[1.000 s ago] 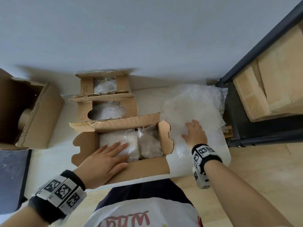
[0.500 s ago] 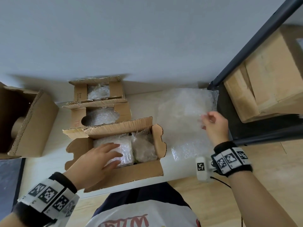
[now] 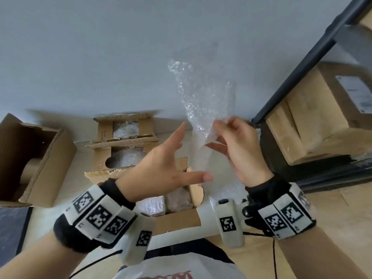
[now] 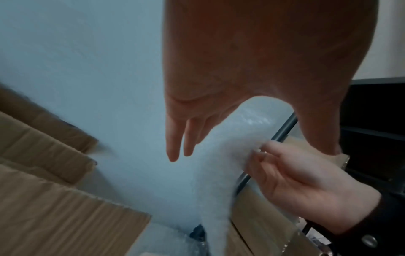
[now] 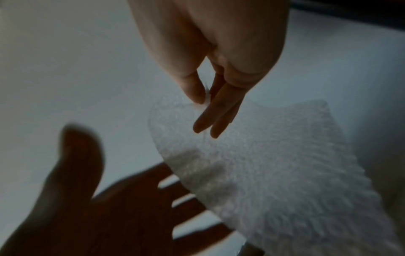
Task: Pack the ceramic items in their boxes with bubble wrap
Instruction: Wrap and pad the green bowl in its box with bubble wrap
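Right hand: grip narrow, thumb and fingertips pinching the lower edge of a bubble wrap sheet, raised in the air above the bench. Left hand: grip wide, fingers straight and spread, reaching toward the sheet; I cannot tell whether it touches. Sheet clear, crinkled, standing upward against the wall. Nearest box open below my hands, two wrapped bundles inside. Two more open boxes behind. Red print on one flap, too blurred to read.
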Motion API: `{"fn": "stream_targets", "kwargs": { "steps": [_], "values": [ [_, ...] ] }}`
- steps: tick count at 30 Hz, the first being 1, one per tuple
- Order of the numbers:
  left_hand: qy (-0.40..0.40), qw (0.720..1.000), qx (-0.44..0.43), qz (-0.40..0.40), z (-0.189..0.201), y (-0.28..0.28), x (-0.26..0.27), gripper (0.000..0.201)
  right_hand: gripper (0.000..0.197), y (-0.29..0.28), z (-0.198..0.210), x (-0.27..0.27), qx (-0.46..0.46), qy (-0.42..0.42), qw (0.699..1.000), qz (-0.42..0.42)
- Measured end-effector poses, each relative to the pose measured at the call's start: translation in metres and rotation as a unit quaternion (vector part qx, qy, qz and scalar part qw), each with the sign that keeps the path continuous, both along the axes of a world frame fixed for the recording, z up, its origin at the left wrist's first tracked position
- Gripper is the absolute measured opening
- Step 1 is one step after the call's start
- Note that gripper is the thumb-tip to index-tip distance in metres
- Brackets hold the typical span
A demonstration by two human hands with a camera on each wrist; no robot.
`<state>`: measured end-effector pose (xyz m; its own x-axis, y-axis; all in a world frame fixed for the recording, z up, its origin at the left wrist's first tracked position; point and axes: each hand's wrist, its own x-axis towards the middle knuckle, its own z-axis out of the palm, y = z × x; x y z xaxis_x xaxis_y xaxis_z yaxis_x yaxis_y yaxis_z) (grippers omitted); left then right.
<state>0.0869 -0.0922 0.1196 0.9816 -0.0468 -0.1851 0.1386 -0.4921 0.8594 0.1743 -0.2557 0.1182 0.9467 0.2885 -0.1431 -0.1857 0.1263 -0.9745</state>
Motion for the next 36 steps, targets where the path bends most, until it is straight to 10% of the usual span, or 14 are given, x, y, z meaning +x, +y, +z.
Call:
{"fn": "stream_targets", "kwargs": {
  "steps": [6,15,21,24,32,36],
  "values": [
    [-0.136,0.977,-0.073,0.148,0.015,0.000,0.004,0.011,0.023,0.025,0.011,-0.012,0.041,-0.035,0.993,0.109],
    [-0.155,0.972,-0.162,0.067,0.044,0.057,-0.021,0.026,0.073,0.004,0.004,0.037,-0.103,-0.053,0.988,0.104],
    [-0.142,0.960,-0.153,0.185,0.043,0.087,-0.029,0.027,0.059,0.007,-0.006,0.039,-0.057,-0.115,0.965,0.227],
    [-0.139,0.945,-0.117,0.273,0.036,0.104,-0.033,0.058,0.038,0.010,-0.001,0.037,-0.123,-0.178,0.957,0.194],
    [-0.107,0.931,0.227,0.267,0.025,0.102,-0.039,0.107,0.005,0.031,0.033,0.022,-0.231,-0.402,0.871,0.161],
    [-0.150,0.928,0.318,0.122,0.027,0.074,-0.029,0.065,0.007,0.047,0.046,0.008,-0.230,-0.445,0.846,0.183]
  ]
}}
